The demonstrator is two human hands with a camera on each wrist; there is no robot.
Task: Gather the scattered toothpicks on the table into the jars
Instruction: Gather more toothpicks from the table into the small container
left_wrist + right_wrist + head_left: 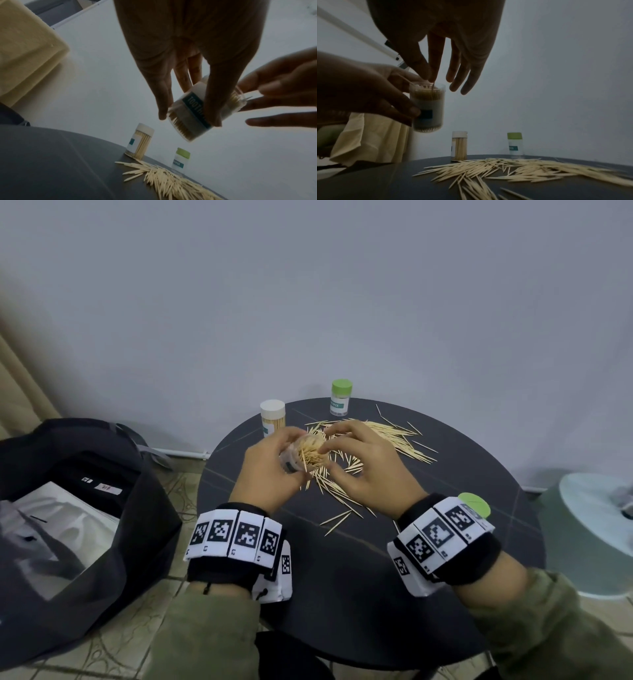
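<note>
My left hand (291, 453) grips a clear open jar (310, 455), packed with toothpicks, tilted a little above the dark round table (411, 577). In the left wrist view thumb and fingers wrap the jar (193, 108). My right hand (428, 78) pinches a single toothpick (433, 86) between thumb and forefinger at the jar's mouth (428, 86), its other fingers spread. Loose toothpicks (394, 440) lie scattered on the table below and to the right. A white-lidded jar (273, 419) full of toothpicks and a green-lidded jar (341, 398) stand upright at the far edge.
A loose green lid (476, 505) lies on the table beside my right wrist. An open black bag (68, 508) sits on the floor to the left. A pale round stool (596, 529) stands to the right. A wall rises right behind the table.
</note>
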